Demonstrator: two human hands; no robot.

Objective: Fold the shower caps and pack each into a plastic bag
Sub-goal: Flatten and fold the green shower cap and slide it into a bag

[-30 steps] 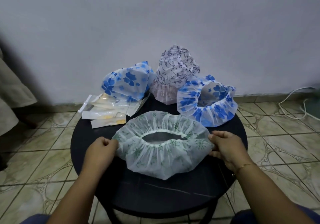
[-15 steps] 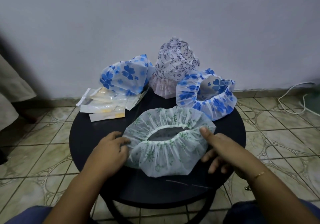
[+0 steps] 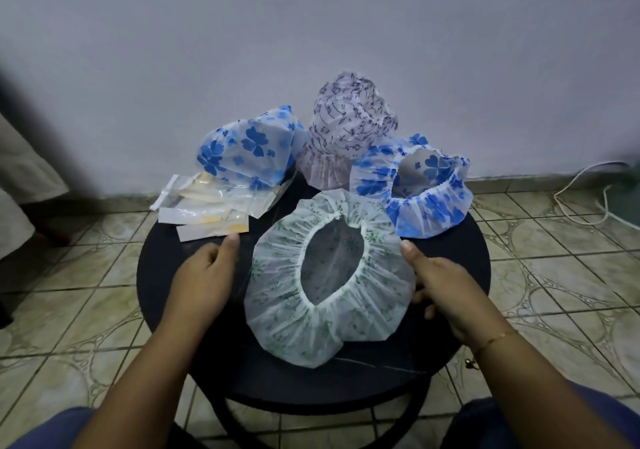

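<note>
A white shower cap with a green print (image 3: 277,313) lies in the middle of the round black table (image 3: 450,261), its elastic opening facing up. My left hand (image 3: 204,275) hovers just left of the cap, thumb pointing forward, holding nothing. My right hand (image 3: 440,282) rests against the cap's right edge, thumb stretched along it and fingertips showing under the rim. Behind the cap are a blue-flowered cap (image 3: 246,154) at the back left, a purple-patterned cap (image 3: 346,126) at the back, and a second blue-flowered cap (image 3: 429,199) at the right. Clear plastic bags (image 3: 204,206) lie at the back left.
The table stands on a tiled floor (image 3: 554,240) close to a pale wall. A white cable (image 3: 581,188) trails over the floor at the right. Light cloth (image 3: 20,185) hangs at the far left edge. My knees show at the bottom corners.
Both hands gripped the cap's sides and stretched it wide. Now the left hand has let go and drawn away, and the cap sits rounder with its opening running front to back.
</note>
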